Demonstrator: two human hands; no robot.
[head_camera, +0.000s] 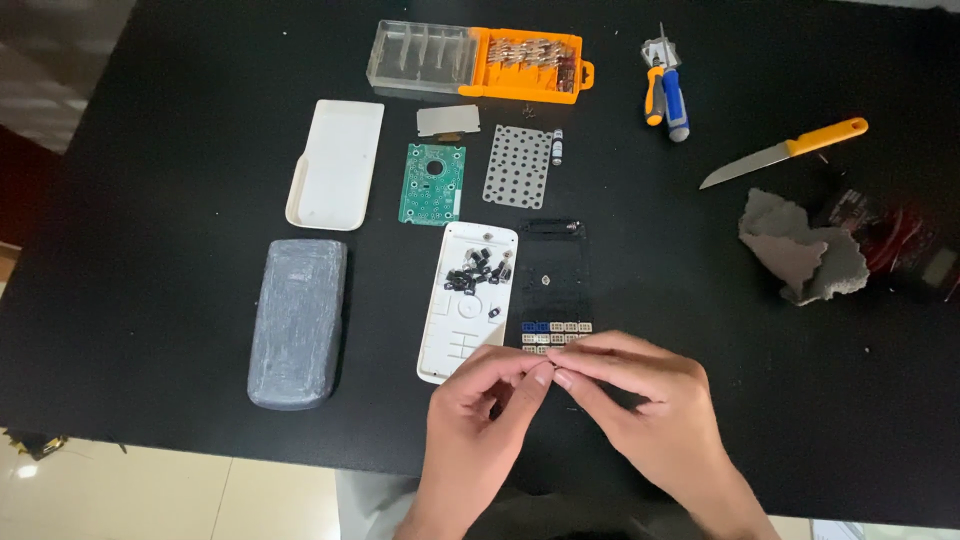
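Grip of both hands (560, 400) pinches something tiny above black keypad panel (553, 285).

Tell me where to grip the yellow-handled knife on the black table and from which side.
Take the yellow-handled knife by its yellow handle, coming from the table's right side. It lies flat, handle end pointing up and right, bare blade pointing left toward the parts. The handle looks thick and rounded, with open black table around it, so the fingers should close well clear of the edge.

Head camera, steep downward look over black table (150, 350), near edge closest, moderately near.
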